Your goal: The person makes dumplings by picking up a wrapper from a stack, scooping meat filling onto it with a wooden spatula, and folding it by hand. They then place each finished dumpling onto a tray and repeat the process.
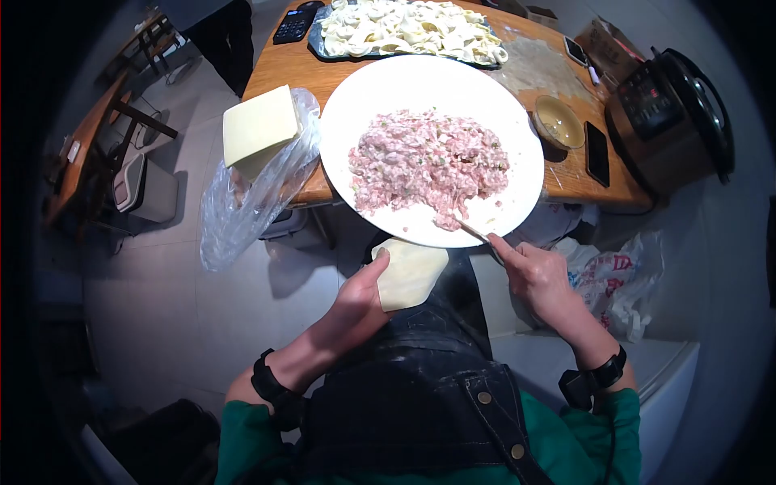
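My left hand [365, 293] holds a thin, pale wonton wrapper [411, 275] over my lap, with the thumb lying on its edge. In my right hand [537, 279] is a slim stick-like tool [474, 232], whose tip touches the minced meat [432, 158]. The meat, flecked with green, is heaped in a large white bowl [356, 105] at the table's near edge. To the left of the bowl, a stack of square wrappers [260, 125] sits partly in a clear plastic bag [263, 218] that hangs over the table edge.
A tray [323, 55] of folded wontons [404, 28] stands at the back, beside a calculator [293, 26]. On the right are a small bowl [559, 123], a dark phone [596, 153], another phone [575, 51] and a rice cooker [667, 121]. A person's dark-clothed legs [222, 44] show at upper left.
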